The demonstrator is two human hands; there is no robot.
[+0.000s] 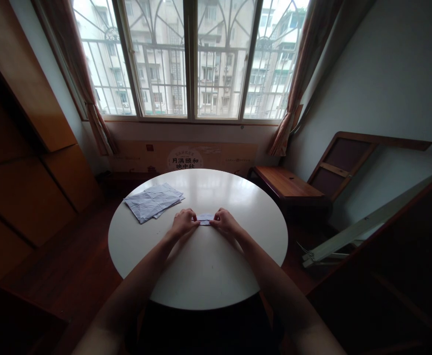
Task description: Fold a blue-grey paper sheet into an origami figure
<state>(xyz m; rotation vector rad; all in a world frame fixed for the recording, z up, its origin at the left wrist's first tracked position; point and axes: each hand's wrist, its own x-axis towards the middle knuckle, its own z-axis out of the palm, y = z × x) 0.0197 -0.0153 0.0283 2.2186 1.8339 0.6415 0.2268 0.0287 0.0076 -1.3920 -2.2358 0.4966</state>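
Observation:
Between my hands, near the middle of the round white table (204, 276), is a small folded piece of pale paper (204, 219). Its left end is pinched by my left hand (185, 221), with thumb and fingers closed together. At the other end my right hand (225, 220) grips it the same way. The paper lies low at the tabletop; whether it rests fully on the surface I cannot tell. To the left of my left hand lies a small stack of creased, pale paper sheets (153, 201), untouched by either hand.
A low wooden table (288, 181) stands behind on the right, beside a leaning wooden frame (330, 165). Orange-brown cabinets (23, 197) line the left. A long printed box (223, 157) is under the barred window (194, 59). Dark furniture (397, 276) stands at the right.

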